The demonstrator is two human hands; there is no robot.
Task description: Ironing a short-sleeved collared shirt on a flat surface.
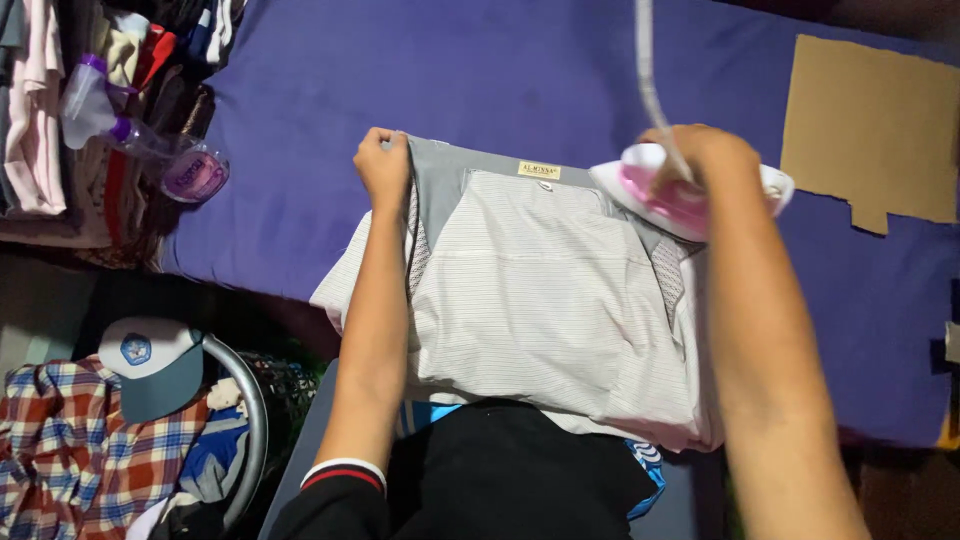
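- The right hand was closed around the handle of a pink and white iron that sat at the far right of the shirt's collar, and a slip there seemed likely to press a crease into the collar instead of flattening it.
- The left hand pinched the far left corner of the folded shirt in a closed grip, fingers curled over the grey collar band; if that hold went slack, the cloth would probably bunch up under the iron.
- The shirt — pale, finely striped, with a grey collar — lay flat on the purple cover of the tabletop, its near edge over a black garment.
- The cord ran from the iron up out of the top edge, so it might drag across the shirt or snag the wrist.
- Resting the iron too long on one spot could scorch the thin fabric, though its heat could not be judged.
- The iron's soleplate was hidden under the hand and blurred — how flat it sat could not be told.
- A spray bottle lay on a heap of clothes at the left, well apart from both hands.
- The brown patch at the far right was hard to identify, card or a worn spot.
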